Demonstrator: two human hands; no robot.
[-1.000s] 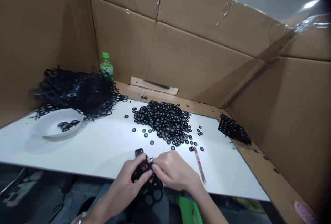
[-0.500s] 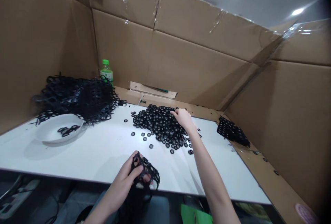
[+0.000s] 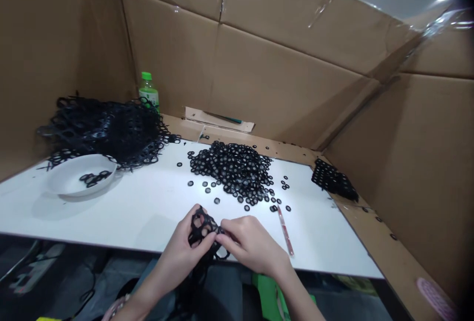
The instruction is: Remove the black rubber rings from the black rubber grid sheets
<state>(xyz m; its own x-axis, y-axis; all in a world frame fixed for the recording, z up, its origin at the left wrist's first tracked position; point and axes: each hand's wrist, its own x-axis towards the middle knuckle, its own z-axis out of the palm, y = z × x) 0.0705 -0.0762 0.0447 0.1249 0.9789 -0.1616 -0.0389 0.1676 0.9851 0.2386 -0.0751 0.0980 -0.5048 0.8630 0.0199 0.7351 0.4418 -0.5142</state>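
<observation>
Your right hand (image 3: 248, 243) had come back from the ring pile (image 3: 233, 168) since the earlier frame and met your left hand (image 3: 181, 257) at the black mesh (image 3: 205, 222). The mesh was over the near edge of the white table (image 3: 148, 212), its upper part in your left grip and the rest hanging toward your lap. That upper part ran slantwise, from your left fingertips down and to the right, so its right edge faced your right hand. Your left hand was closed around it, thumb on the near side. Your right thumb and fingertips were pinched narrow at that right edge; you couldn't tell from this view whether a loose ring sat between them too. The pile lay beyond both hands, ahead and slightly right, with your right hand the nearer. The red stick (image 3: 285, 232) lay to the right of that hand.
</observation>
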